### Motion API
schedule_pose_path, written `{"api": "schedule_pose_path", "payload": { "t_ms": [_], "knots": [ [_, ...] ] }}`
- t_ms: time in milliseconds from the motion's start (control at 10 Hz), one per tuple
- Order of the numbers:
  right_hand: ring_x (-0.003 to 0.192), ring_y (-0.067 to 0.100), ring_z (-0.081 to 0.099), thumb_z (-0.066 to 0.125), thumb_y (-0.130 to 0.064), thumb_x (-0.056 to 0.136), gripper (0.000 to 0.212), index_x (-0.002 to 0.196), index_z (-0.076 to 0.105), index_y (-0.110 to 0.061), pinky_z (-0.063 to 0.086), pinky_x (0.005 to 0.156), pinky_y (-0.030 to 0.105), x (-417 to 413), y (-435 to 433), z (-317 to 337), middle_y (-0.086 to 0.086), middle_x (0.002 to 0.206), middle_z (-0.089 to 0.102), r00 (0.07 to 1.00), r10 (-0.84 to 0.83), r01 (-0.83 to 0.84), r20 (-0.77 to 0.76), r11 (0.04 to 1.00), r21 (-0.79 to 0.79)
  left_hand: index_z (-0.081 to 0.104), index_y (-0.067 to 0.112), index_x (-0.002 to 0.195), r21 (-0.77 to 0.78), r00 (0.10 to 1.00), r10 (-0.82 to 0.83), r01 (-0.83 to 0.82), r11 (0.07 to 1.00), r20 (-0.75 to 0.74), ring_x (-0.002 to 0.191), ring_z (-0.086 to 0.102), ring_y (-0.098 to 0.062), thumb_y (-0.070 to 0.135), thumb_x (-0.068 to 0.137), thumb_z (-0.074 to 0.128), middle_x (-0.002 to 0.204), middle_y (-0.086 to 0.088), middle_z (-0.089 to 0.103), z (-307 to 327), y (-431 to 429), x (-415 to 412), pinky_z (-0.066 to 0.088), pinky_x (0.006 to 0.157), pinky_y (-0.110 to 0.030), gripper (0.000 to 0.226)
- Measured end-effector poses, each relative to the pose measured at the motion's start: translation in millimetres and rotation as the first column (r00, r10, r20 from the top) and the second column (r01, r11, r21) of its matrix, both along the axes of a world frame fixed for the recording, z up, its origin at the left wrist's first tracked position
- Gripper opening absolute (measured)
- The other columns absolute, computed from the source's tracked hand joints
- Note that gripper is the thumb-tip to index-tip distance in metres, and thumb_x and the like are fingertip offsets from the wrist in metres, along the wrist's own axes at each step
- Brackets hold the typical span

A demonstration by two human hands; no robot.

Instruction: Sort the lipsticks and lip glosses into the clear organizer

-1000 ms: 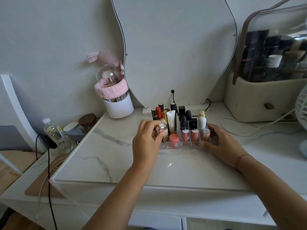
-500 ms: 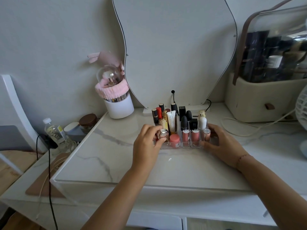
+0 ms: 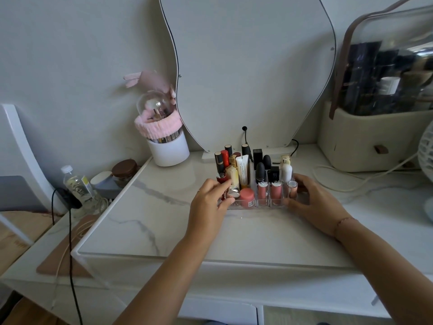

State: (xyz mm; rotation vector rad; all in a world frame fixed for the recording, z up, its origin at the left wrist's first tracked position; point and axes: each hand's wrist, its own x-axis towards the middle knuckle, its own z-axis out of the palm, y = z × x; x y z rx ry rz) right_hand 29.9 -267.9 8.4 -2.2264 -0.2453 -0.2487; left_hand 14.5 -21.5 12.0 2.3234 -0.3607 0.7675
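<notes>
The clear organizer stands on the marble top in front of the mirror, filled with several upright lipsticks and glosses: black, red, gold, pink. My left hand pinches a silver-capped lipstick at the organizer's front left slot, next to a coral round-capped tube. My right hand rests against the organizer's right end, fingers curled around its corner beside a rose-gold lipstick.
A white brush holder with a pink band stands at the back left. A beige storage case sits at the right, with a white cable trailing from it. A water bottle and jars are off the left edge.
My left hand has lowered the silver-capped lipstick down into the front left slot. My right hand has stayed at the organizer's right end.
</notes>
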Motion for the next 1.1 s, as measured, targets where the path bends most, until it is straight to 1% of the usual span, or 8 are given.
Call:
{"api": "schedule_pose_path", "payload": {
  "t_ms": [200, 300, 500, 600, 700, 900, 1000, 1100],
  "knots": [
    [0.110, 0.013, 0.054, 0.073, -0.031, 0.075, 0.064, 0.132, 0.044, -0.023, 0.041, 0.093, 0.027, 0, 0, 0, -0.003, 0.120, 0.058, 1.000, 0.004, -0.004, -0.011, 1.000, 0.006, 0.068, 0.010, 0.110, 0.037, 1.000, -0.003, 0.003, 0.999, 0.000, 0.088, 0.058, -0.020, 0.020, 0.081, 0.070, 0.093, -0.004, 0.059, 0, 0, -1, 0.051, 0.075, -0.032, 0.030],
    [0.110, 0.013, 0.054, 0.072, -0.031, 0.075, 0.064, 0.132, 0.043, -0.024, 0.040, 0.093, 0.026, 0, 0, -1, -0.003, 0.120, 0.058, 1.000, 0.006, -0.005, -0.015, 1.000, 0.012, 0.071, 0.010, 0.105, 0.028, 1.000, 0.001, -0.001, 1.000, 0.001, 0.088, 0.059, -0.022, 0.020, 0.081, 0.070, 0.092, -0.005, 0.062, 0, 0, -2, 0.051, 0.075, -0.034, 0.026],
    [0.110, 0.011, 0.054, 0.073, -0.030, 0.075, 0.065, 0.132, 0.043, -0.024, 0.039, 0.092, 0.024, 1, -1, -1, -0.004, 0.119, 0.058, 1.000, -0.001, 0.001, -0.015, 1.000, 0.008, 0.063, 0.016, 0.099, -0.197, 0.994, 0.107, -0.109, 0.974, -0.018, 0.081, 0.055, -0.008, 0.025, 0.072, 0.077, 0.093, 0.005, 0.056, 0, 9, -1, 0.043, 0.068, -0.011, 0.032],
    [0.109, 0.011, 0.055, 0.073, -0.031, 0.075, 0.065, 0.132, 0.044, -0.024, 0.039, 0.091, 0.024, 1, -1, -2, -0.005, 0.118, 0.058, 1.000, 0.003, -0.003, -0.016, 1.000, 0.006, 0.058, 0.019, 0.113, -0.280, 0.977, 0.085, -0.138, 0.950, -0.193, 0.088, 0.058, -0.005, 0.033, 0.070, 0.078, 0.099, 0.008, 0.062, -4, 13, 2, 0.042, 0.071, -0.010, 0.050],
    [0.107, 0.010, 0.056, 0.073, -0.032, 0.074, 0.063, 0.130, 0.044, -0.026, 0.040, 0.089, 0.023, 2, -1, -2, -0.006, 0.115, 0.059, 1.000, 0.005, -0.005, -0.010, 1.000, -0.003, 0.063, 0.021, 0.115, -0.308, 0.965, 0.008, -0.092, 0.947, -0.261, 0.083, 0.063, -0.002, 0.030, 0.071, 0.078, 0.096, 0.007, 0.069, -8, 12, 4, 0.047, 0.069, -0.009, 0.047],
    [0.107, 0.010, 0.057, 0.073, -0.035, 0.074, 0.065, 0.131, 0.044, -0.027, 0.042, 0.091, 0.024, 1, -2, -2, -0.007, 0.117, 0.059, 1.000, 0.007, -0.007, -0.012, 1.000, -0.016, 0.065, 0.026, 0.111, -0.317, 0.968, -0.012, -0.070, 0.946, -0.249, 0.079, 0.064, 0.001, 0.026, 0.074, 0.077, 0.093, 0.016, 0.069, -10, 12, 2, 0.048, 0.069, -0.011, 0.039],
    [0.106, 0.009, 0.057, 0.072, -0.037, 0.074, 0.066, 0.132, 0.042, -0.027, 0.042, 0.089, 0.022, 1, -1, 6, -0.007, 0.117, 0.059, 0.999, -0.009, 0.008, -0.047, 1.000, -0.029, 0.062, 0.024, 0.115, -0.322, 0.948, -0.016, -0.092, 0.942, -0.317, 0.089, 0.064, -0.004, 0.027, 0.075, 0.075, 0.102, 0.011, 0.068, -4, 13, 4, 0.045, 0.071, -0.012, 0.042],
    [0.115, 0.010, 0.051, 0.072, -0.040, 0.074, 0.076, 0.138, 0.034, -0.025, 0.042, 0.096, 0.024, -7, 3, 5, -0.004, 0.130, 0.050, 0.999, -0.025, 0.024, -0.044, 1.000, -0.019, 0.050, 0.021, 0.129, -0.252, 0.935, 0.081, -0.175, 0.952, -0.345, 0.106, 0.056, -0.008, 0.028, 0.077, 0.074, 0.121, 0.007, 0.059, -20, 11, -17, 0.041, 0.082, -0.014, 0.058]
  ]
}}
